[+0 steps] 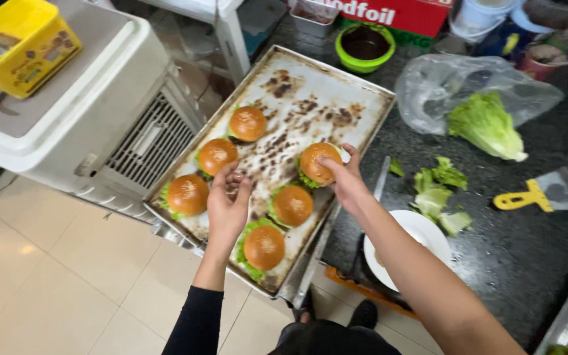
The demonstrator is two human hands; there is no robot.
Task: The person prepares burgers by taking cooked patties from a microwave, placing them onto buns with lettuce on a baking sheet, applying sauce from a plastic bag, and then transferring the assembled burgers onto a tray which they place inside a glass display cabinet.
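While I watch through the head camera, I read the moment against one landmark, the stained baking tray (336,85).

Right hand: my right hand (344,179) clamps its fingers round the burger (318,163) over the tray's right-hand rim; whether the burger already rests on the metal I cannot tell.

Left hand: my left hand (227,209) hovers over the tray's middle, fingers curled, gripping nothing that I can see.

Row on the tray: three burgers, among them the far burger (248,123), line the tray's left side; the near burger (263,248) and another sit by its near end.

How to do it well: I judge the held burger should go down flat, level with its neighbours, with the lettuce tucked under the bun.

Risk: squeezing hard would likely dent the bun or slide its top off.

Off the tray: a white plate (422,230) and loose lettuce leaves (438,190) lie to the tray's right on the dark counter (527,243).
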